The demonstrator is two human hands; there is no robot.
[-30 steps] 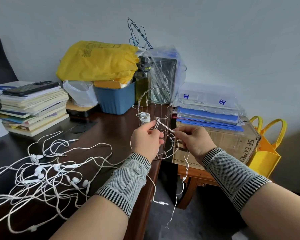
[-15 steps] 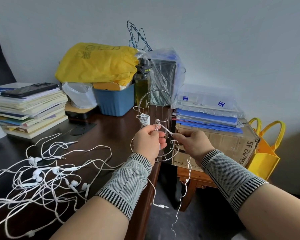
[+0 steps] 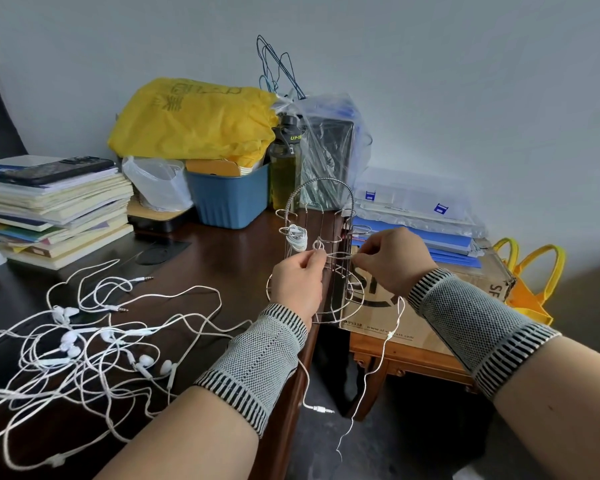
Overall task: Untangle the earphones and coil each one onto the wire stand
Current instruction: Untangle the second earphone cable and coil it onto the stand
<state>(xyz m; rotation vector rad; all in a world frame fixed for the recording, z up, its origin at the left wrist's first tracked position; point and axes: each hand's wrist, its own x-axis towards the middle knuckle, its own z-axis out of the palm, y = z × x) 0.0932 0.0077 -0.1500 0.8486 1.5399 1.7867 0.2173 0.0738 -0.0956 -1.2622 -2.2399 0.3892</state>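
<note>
Sprawling across the dark desk [image 3: 222, 258] at my left lies the tangled earphone pile [image 3: 84, 344]; my left hand [image 3: 297, 282] pinches a small cord loop [image 3: 321, 249] against the wire stand [image 3: 321, 237], beside one coiled earphone [image 3: 297, 237], while my right hand [image 3: 394, 259] pinches the same cord's other end.

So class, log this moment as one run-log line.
left hand: pinches earphone cable | right hand: pinches same cable | wire stand: one coil hung | tangled earphones: on desk

Shiny metal wire stand [image 3: 321, 216] on glossy dark wooden desk [image 3: 229, 265]
</note>
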